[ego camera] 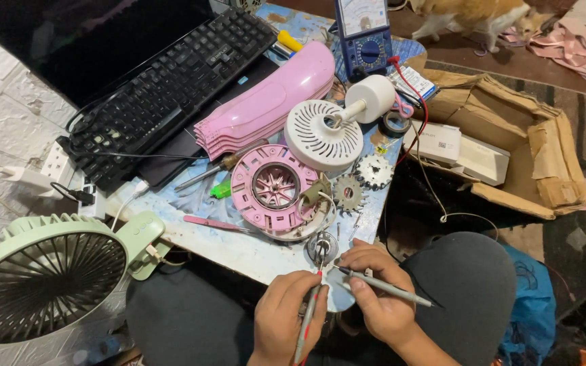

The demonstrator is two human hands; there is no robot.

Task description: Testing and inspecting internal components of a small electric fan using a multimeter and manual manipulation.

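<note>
- Low in the frame, the left hand point(286, 317) has its fingers closed around a thin red-tipped probe point(308, 318), whose tip points up toward a small round metal part point(322, 247).
- Just right of it, the right hand point(374, 288) grips a thin grey probe point(382, 287) like a pen, the tip aimed left at the same metal part.
- That part lies at the near edge of the pale blue patterned desk point(239, 249), just below centre frame.
- Right above it sits a round pink plastic fan housing point(274, 190) with a spoked hub, and beside that 2 small toothed metal discs point(361, 181).
- A white vented round cover point(315, 133) lies above the pink housing, touching a white cylinder point(372, 99).
- A stack of pink fan blades point(266, 108) stretches toward upper centre, next to a black keyboard point(171, 88).
- A blue analogue multimeter point(363, 34) stands at the top centre.
- A pale green fan point(42, 271) fills the lower left.
- A torn cardboard box point(544, 156) lies at the right.
</note>
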